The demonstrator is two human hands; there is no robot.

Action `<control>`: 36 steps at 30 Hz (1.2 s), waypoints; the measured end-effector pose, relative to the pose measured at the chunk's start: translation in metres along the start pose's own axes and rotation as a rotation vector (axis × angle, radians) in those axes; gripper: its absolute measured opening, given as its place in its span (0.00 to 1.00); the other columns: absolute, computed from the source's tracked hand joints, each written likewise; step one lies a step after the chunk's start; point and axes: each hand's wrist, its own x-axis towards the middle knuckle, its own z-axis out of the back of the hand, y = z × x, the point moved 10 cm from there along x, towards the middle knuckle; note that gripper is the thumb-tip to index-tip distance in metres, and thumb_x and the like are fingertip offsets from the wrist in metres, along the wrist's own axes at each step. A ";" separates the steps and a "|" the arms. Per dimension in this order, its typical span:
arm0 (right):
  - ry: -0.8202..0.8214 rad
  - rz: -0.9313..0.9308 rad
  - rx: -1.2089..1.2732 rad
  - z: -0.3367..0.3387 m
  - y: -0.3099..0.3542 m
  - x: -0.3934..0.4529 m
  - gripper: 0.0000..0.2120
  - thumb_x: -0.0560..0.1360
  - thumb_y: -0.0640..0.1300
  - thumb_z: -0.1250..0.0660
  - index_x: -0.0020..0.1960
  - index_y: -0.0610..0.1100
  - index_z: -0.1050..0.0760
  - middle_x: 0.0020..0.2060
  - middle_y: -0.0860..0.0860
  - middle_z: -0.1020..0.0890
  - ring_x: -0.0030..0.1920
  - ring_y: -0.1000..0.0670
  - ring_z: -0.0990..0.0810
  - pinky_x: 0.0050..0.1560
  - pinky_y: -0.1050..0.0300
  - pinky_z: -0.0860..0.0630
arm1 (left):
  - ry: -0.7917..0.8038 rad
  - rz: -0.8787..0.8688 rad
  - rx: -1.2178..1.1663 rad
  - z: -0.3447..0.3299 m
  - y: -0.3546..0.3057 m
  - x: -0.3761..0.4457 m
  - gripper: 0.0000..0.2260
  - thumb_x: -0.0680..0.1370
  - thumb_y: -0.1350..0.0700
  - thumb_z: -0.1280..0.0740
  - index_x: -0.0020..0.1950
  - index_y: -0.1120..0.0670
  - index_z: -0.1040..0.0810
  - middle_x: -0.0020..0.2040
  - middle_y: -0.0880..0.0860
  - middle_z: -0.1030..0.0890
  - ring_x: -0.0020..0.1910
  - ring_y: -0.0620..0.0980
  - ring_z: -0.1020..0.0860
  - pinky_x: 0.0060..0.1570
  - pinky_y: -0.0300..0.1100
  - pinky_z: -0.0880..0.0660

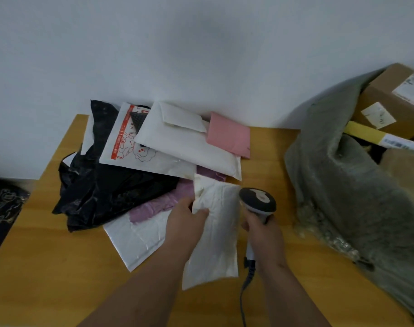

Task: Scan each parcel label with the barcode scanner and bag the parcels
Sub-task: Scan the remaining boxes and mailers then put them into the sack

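Nearest the head camera, two bare forearms reach forward over the wooden table (59, 267). Between them a white parcel (215, 232) is held up off the tabletop, its long side running away from the camera; the left hand (187, 223) grips its left edge near the far end, thumb curled over the front face. Whether a label faces the scanner cannot be told from this side.

Just right of that parcel, the right hand (265, 237) is wrapped around the handle of the barcode scanner (257, 204), whose dark head sits close beside the parcel's upper right edge. Its cable (244, 291) trails down toward the camera.

Beyond the hands lies a loose pile: a white padded mailer (135, 239) flat on the table, a mauve bag (154, 206) partly over it, a crumpled black bag (102, 185), a white mailer with red print (130, 147), a large white envelope (184, 142) and a pink parcel (229, 135) at the back.

At the right stands a grey-green sack (342, 185), open, with cardboard boxes (394, 100) inside.
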 end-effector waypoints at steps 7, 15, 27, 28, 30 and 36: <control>0.058 0.155 0.101 -0.021 0.049 -0.026 0.06 0.78 0.49 0.32 0.52 0.48 0.22 0.43 0.47 0.17 0.48 0.46 0.18 0.54 0.46 0.20 | -0.029 -0.124 -0.117 0.026 -0.046 -0.016 0.07 0.79 0.51 0.33 0.52 0.51 0.30 0.40 0.50 0.26 0.36 0.46 0.27 0.36 0.45 0.27; 0.075 0.274 0.176 -0.028 0.067 -0.059 0.25 0.66 0.60 0.26 0.60 0.52 0.23 0.50 0.51 0.15 0.52 0.47 0.16 0.55 0.38 0.19 | 0.253 -0.077 -0.310 0.010 -0.067 -0.045 0.11 0.83 0.51 0.41 0.59 0.52 0.22 0.54 0.53 0.19 0.53 0.52 0.19 0.50 0.48 0.19; -0.048 0.298 0.237 0.000 0.067 -0.083 0.23 0.66 0.39 0.24 0.59 0.51 0.23 0.48 0.49 0.14 0.49 0.46 0.15 0.52 0.37 0.18 | 0.295 -0.220 -0.260 0.035 -0.074 -0.075 0.14 0.79 0.64 0.36 0.58 0.50 0.18 0.55 0.46 0.18 0.50 0.42 0.21 0.47 0.35 0.24; -0.055 0.299 0.261 0.003 0.069 -0.087 0.22 0.67 0.38 0.25 0.58 0.51 0.23 0.47 0.49 0.14 0.49 0.45 0.14 0.52 0.36 0.18 | 0.241 -0.231 -0.226 0.042 -0.071 -0.074 0.13 0.78 0.63 0.36 0.58 0.49 0.19 0.54 0.45 0.19 0.50 0.42 0.21 0.48 0.36 0.24; -0.046 0.304 0.315 0.007 0.073 -0.093 0.18 0.70 0.34 0.27 0.56 0.49 0.21 0.46 0.48 0.13 0.47 0.44 0.14 0.50 0.37 0.17 | 0.137 -0.227 -0.152 0.058 -0.063 -0.071 0.13 0.79 0.59 0.35 0.62 0.48 0.23 0.56 0.45 0.20 0.52 0.43 0.23 0.48 0.37 0.26; 0.053 0.304 0.410 0.013 0.090 -0.108 0.15 0.72 0.28 0.32 0.55 0.42 0.20 0.43 0.45 0.13 0.44 0.43 0.13 0.43 0.45 0.16 | 0.213 -0.017 -0.243 0.055 -0.033 -0.070 0.13 0.81 0.51 0.36 0.65 0.51 0.26 0.57 0.48 0.21 0.56 0.48 0.24 0.50 0.41 0.30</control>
